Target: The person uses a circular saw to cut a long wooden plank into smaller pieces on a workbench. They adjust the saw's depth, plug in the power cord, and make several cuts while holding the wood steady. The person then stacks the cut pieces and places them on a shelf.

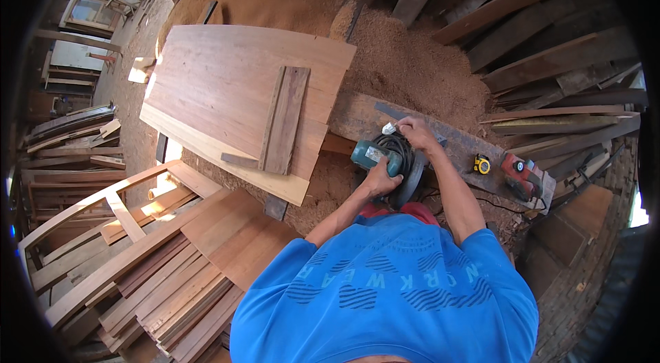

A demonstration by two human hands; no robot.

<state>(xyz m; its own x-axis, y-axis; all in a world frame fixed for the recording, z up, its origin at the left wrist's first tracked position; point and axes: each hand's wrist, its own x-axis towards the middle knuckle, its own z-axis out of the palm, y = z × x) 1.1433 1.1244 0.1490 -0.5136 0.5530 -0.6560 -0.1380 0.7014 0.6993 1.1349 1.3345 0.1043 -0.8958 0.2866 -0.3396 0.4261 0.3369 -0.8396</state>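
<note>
Close in front of my body is a teal circular saw [364,152] with a round grey guard [410,183]. My left hand [382,178] is wrapped around its body near the rear. A black power cord [390,142] lies bundled in loops over the saw. My right hand [416,135] is closed above these loops, its fingers bent at a small white piece [390,128] that looks like the cord's plug. The fingertips partly hide what they pinch. Just beyond the hands lies a flat dark strip [389,110] on the wooden bench [357,110].
A wide wooden panel [227,81] lies to the left, bearing two short boards [287,122]. A yellow tape measure [481,164] and a red power tool [520,176] rest on the bench at right. Sawdust [412,57] is heaped behind; stacked planks [172,294] fill the lower left.
</note>
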